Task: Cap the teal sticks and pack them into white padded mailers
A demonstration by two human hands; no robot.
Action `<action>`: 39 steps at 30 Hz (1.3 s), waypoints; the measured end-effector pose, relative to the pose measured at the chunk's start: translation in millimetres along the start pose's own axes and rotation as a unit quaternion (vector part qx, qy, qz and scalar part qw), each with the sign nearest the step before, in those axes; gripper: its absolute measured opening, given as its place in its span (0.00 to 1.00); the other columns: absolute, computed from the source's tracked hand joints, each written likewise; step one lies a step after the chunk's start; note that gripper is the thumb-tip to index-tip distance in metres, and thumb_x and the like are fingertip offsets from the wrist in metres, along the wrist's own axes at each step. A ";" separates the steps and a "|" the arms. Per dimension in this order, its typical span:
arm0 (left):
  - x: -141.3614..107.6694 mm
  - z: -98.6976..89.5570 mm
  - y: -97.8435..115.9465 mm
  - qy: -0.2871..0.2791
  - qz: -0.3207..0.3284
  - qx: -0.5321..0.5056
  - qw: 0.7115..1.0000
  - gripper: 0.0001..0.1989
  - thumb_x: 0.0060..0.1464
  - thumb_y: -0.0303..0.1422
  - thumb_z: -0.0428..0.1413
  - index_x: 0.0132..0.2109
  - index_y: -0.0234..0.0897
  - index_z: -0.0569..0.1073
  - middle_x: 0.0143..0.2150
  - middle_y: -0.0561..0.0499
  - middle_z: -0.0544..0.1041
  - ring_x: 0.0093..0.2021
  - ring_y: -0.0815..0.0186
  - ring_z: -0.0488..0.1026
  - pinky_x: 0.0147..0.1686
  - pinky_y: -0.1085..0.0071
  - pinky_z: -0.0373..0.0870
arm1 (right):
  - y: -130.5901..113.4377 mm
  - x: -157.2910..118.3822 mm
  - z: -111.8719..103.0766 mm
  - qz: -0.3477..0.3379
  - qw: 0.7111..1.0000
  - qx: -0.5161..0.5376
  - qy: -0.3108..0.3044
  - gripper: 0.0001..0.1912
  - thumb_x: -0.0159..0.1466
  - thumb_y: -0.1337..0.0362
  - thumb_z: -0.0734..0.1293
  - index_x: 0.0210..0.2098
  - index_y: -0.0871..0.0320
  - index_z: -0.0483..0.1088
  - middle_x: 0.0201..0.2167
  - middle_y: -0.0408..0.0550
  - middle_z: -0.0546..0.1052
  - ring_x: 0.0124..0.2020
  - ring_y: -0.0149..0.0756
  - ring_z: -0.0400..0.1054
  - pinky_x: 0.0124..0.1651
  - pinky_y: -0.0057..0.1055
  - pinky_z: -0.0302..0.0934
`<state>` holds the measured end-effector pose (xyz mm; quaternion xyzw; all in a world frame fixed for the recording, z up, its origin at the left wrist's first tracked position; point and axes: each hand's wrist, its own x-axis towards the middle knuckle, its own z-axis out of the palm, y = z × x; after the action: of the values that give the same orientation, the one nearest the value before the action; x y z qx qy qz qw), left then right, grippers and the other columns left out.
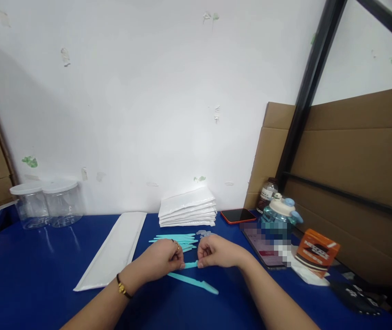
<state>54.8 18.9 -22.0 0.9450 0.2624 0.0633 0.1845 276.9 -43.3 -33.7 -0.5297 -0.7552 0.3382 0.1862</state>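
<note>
A teal eyebrow razor (191, 265) is stretched between my two hands above the blue table. My left hand (163, 260) pinches one end, and my right hand (218, 252) pinches the other with thumb and fingers. The tips of the razor are hidden by the fingers. Just below lies another teal razor (196, 281), slanting toward the lower right. Behind my left hand is a pile of several similar razors (175, 238), partly covered by the hand. Small clear plastic pieces (203, 233), perhaps blade caps, lie behind my right hand.
A white padded envelope (115, 250) lies flat at left, with a stack of padded envelopes (187, 208) by the wall. Clear jars (62, 206) stand far left. At right are two phones (238, 216), a drink bottle (278, 213) and an orange box (317, 253).
</note>
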 end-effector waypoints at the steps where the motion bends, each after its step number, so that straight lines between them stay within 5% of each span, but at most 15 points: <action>1: 0.9 -1.9 -2.0 0.017 0.004 0.019 1.000 0.09 0.51 0.38 0.52 0.30 0.41 0.75 0.28 0.55 0.74 0.29 0.69 0.68 0.27 0.75 0.56 | 2.6 -0.9 -2.9 0.003 1.000 -0.004 0.018 0.12 0.50 0.57 0.71 0.26 0.61 0.71 0.19 0.39 0.68 0.20 0.25 0.59 0.22 0.20 0.51; 6: 6.4 -7.6 -22.4 0.098 -0.057 0.104 0.988 0.09 0.52 0.36 0.51 0.30 0.39 0.73 0.31 0.53 0.75 0.32 0.66 0.70 0.32 0.72 0.56 | 26.7 -1.0 -16.7 0.065 0.982 -0.038 0.174 0.07 0.51 0.63 0.69 0.24 0.62 0.70 0.21 0.43 0.72 0.22 0.28 0.63 0.23 0.21 0.52; 11: 9.9 -5.5 -31.2 0.122 -0.062 0.100 0.986 0.07 0.51 0.37 0.53 0.33 0.40 0.73 0.34 0.52 0.75 0.36 0.64 0.70 0.35 0.71 0.57 | 29.3 -1.9 -20.1 0.078 0.972 -0.065 0.211 0.10 0.50 0.60 0.70 0.24 0.62 0.71 0.23 0.45 0.73 0.23 0.29 0.64 0.23 0.22 0.52; 14: 4.6 -4.9 -19.4 0.117 -0.033 0.027 0.992 0.11 0.48 0.41 0.56 0.37 0.41 0.73 0.37 0.53 0.73 0.38 0.65 0.69 0.36 0.73 0.59 | 11.8 -8.5 -15.6 0.053 0.991 -0.035 0.121 0.13 0.49 0.56 0.71 0.27 0.61 0.72 0.22 0.44 0.72 0.23 0.29 0.63 0.23 0.22 0.53; 18: -4.2 0.6 1.7 0.011 0.017 -0.043 0.999 0.15 0.41 0.43 0.60 0.38 0.43 0.74 0.36 0.55 0.73 0.34 0.67 0.68 0.30 0.76 0.59 | -13.1 -12.8 -2.7 0.027 0.996 -0.056 -0.058 0.16 0.42 0.56 0.74 0.26 0.60 0.74 0.19 0.39 0.70 0.20 0.26 0.61 0.21 0.21 0.52; 23: -3.6 6.3 10.0 -0.053 -0.014 -0.058 0.997 0.07 0.46 0.38 0.56 0.31 0.41 0.74 0.27 0.55 0.72 0.27 0.70 0.66 0.23 0.76 0.55 | -17.0 -8.7 5.3 0.052 0.994 -0.051 -0.086 0.09 0.47 0.61 0.71 0.27 0.59 0.74 0.18 0.39 0.70 0.18 0.26 0.62 0.21 0.20 0.53; 29: 0.1 -8.4 -14.6 0.037 -0.053 0.009 0.998 0.06 0.47 0.36 0.54 0.30 0.39 0.73 0.29 0.54 0.73 0.30 0.68 0.67 0.27 0.75 0.57 | 18.7 -13.5 -17.7 0.071 0.995 -0.035 0.063 0.08 0.46 0.63 0.72 0.25 0.61 0.73 0.21 0.42 0.73 0.22 0.29 0.65 0.24 0.22 0.55; 32: -0.2 -9.1 -29.1 0.035 -0.068 0.021 0.997 0.06 0.46 0.35 0.54 0.29 0.39 0.73 0.30 0.54 0.73 0.30 0.68 0.68 0.28 0.75 0.58 | 34.7 -13.6 -25.6 0.114 0.989 -0.032 0.092 0.10 0.44 0.65 0.72 0.25 0.61 0.72 0.20 0.42 0.73 0.22 0.29 0.65 0.23 0.22 0.55; 39: 2.1 2.7 -31.4 0.116 -0.060 0.032 0.991 0.15 0.49 0.42 0.53 0.42 0.40 0.71 0.44 0.49 0.71 0.44 0.62 0.67 0.42 0.70 0.63 | 25.5 -8.4 -25.9 0.057 0.968 -0.101 0.224 0.06 0.54 0.63 0.66 0.26 0.61 0.71 0.22 0.43 0.71 0.23 0.28 0.62 0.24 0.22 0.53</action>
<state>42.4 44.1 -36.5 0.9193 0.3401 0.1530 0.1255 313.8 -37.6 -33.0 -0.6500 -0.6932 0.1430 0.2766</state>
